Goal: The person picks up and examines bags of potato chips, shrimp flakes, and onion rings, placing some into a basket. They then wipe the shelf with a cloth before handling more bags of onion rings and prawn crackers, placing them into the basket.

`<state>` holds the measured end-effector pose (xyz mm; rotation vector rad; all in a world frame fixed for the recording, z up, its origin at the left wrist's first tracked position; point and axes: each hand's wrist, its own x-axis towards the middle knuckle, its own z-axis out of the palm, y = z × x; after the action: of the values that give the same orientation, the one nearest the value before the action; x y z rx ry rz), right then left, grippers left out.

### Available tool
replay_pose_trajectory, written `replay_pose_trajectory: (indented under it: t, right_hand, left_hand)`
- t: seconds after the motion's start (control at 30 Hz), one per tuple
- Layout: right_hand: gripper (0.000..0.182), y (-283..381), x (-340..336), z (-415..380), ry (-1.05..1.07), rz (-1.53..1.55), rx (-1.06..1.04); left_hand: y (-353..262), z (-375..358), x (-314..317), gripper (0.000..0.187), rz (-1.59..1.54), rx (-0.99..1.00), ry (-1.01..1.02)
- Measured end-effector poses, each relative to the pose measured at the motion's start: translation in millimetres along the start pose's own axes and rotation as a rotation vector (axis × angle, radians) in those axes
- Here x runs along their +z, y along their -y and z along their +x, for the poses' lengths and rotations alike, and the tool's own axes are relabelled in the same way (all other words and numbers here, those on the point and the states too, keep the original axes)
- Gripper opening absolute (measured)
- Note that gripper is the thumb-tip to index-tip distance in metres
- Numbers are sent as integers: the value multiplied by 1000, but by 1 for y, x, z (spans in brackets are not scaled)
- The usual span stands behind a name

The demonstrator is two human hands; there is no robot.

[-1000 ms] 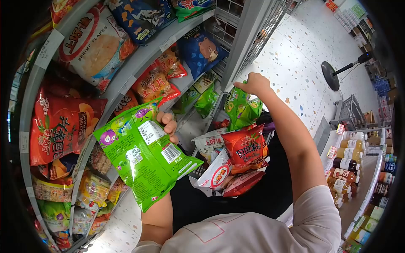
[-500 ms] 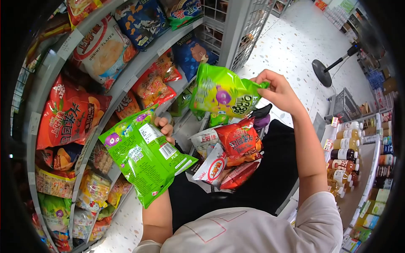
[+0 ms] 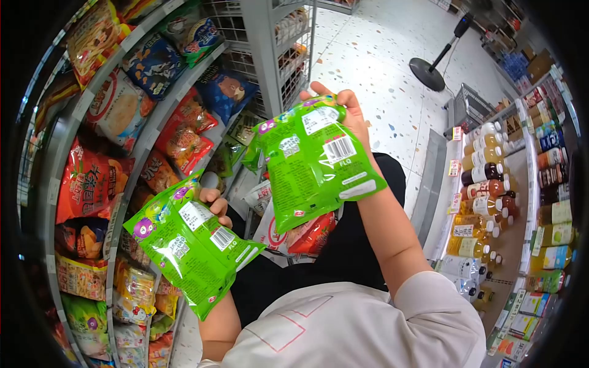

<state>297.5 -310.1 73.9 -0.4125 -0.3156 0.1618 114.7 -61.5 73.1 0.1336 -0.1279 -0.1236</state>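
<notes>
Two green snack bags are held up, both with their printed backs and barcodes facing me. My left hand (image 3: 216, 207) grips one green snack bag (image 3: 196, 245) from behind, its fingertips curled over the right edge. Higher and to the right, my right hand (image 3: 346, 110) pinches the top edge of the other green snack bag (image 3: 316, 162). Below and partly hidden by that bag, a red snack bag (image 3: 311, 234) and a white snack bag (image 3: 270, 233) lie by my black-clothed legs.
Curved shelves (image 3: 54, 190) packed with snack bags rise at my left. A shelf of bottled drinks (image 3: 485, 184) stands at my right. Ahead on the speckled floor (image 3: 362, 55) are a black round-based stand (image 3: 427, 73) and a grey basket (image 3: 469, 107).
My right hand has turned its green bag from front to back and brought it left over the pile of bags. The left bag has shifted slightly left and down.
</notes>
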Motion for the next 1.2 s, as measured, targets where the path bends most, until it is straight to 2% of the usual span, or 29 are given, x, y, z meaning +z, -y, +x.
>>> replay_pose_trajectory:
  t: [0.23,0.7,0.8,0.9,1.03,1.1,1.17,1.2]
  right_hand:
    - [19,3,3,-6,-77,13,-5]
    - [18,2,-7,-9,-85,-29,-7]
    - [16,8,-7,-19,110,-309,85]
    - [16,-7,-21,-37,327,-454,308]
    - [15,-36,-57,-68,390,-521,597]
    - [22,-39,-81,-68,432,-770,740]
    - [28,-28,-90,-52,673,-1224,558]
    - [27,-20,-90,-38,742,-1291,558]
  left_hand:
    - [16,-5,9,43,8,23,-39]
    - [21,0,13,42,-80,13,-84]
    - [4,-3,8,39,-88,72,-96]
    - [-13,-3,3,37,-101,108,-87]
    - [-28,2,-15,34,-66,107,-124]
    - [-34,6,-28,33,-90,116,-108]
    - [-39,11,-38,34,-95,117,-117]
    - [-42,15,-44,34,-96,118,-121]
